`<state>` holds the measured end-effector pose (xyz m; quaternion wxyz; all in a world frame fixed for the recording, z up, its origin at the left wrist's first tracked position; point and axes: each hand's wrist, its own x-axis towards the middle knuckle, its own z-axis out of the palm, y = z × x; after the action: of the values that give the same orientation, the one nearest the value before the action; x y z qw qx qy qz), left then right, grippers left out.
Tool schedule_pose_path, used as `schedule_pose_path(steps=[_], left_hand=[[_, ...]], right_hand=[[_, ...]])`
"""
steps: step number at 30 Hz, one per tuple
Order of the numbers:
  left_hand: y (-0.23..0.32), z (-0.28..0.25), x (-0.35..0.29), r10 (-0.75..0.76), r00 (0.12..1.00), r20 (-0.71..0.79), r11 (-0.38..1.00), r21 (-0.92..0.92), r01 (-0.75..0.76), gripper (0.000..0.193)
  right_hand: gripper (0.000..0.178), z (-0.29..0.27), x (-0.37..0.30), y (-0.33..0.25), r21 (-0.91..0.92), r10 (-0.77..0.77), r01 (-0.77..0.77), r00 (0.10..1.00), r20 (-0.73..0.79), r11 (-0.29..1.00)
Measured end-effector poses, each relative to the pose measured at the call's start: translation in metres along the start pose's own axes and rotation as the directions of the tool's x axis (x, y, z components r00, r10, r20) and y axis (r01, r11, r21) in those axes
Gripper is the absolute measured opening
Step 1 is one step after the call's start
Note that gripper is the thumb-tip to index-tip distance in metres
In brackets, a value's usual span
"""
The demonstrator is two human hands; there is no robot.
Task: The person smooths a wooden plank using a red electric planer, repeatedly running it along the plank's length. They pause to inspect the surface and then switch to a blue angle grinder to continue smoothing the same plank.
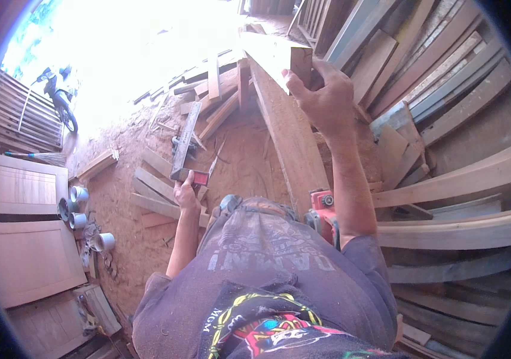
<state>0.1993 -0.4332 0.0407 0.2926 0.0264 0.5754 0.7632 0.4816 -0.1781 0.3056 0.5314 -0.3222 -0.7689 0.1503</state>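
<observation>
My left hand (187, 194) is closed around the dark stock of a try square (188, 134), in front of my body on the left. Its long pale metal blade points away from me, and a red patch shows at the stock's end. Raised on the far right, my right hand (329, 99) grips the near end of a squared wooden beam (301, 63), thumb on one side and fingers on the other. The beam's far part fades into glare. Below it a wide plank (282, 125) runs toward me, with a red power tool (324, 215) by its near end.
Offcuts (222, 99) lie piled on the reddish dirt floor ahead, and loose boards (159, 185) sit near my left hand. Long timbers (447, 233) are stacked on the right. At left are wooden door panels (19, 182), white cans (104, 242) and a motorbike (61, 99).
</observation>
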Motion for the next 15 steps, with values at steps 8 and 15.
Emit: schedule_pose_path(steps=[8, 15], left_hand=[[-0.001, 0.014, 0.008, -0.015, 0.999, 0.033, 0.999, 0.043, 0.014, 0.027], [-0.005, 0.015, 0.007, -0.047, 0.998, 0.031, 0.998, 0.037, 0.045, 0.029]], right_hand=[[0.037, 0.006, 0.001, -0.008, -0.058, -0.022, 0.023, 1.0, 0.014, 0.998], [0.039, 0.01, 0.001, -0.008, -0.046, -0.004, 0.006, 0.999, 0.043, 0.999]])
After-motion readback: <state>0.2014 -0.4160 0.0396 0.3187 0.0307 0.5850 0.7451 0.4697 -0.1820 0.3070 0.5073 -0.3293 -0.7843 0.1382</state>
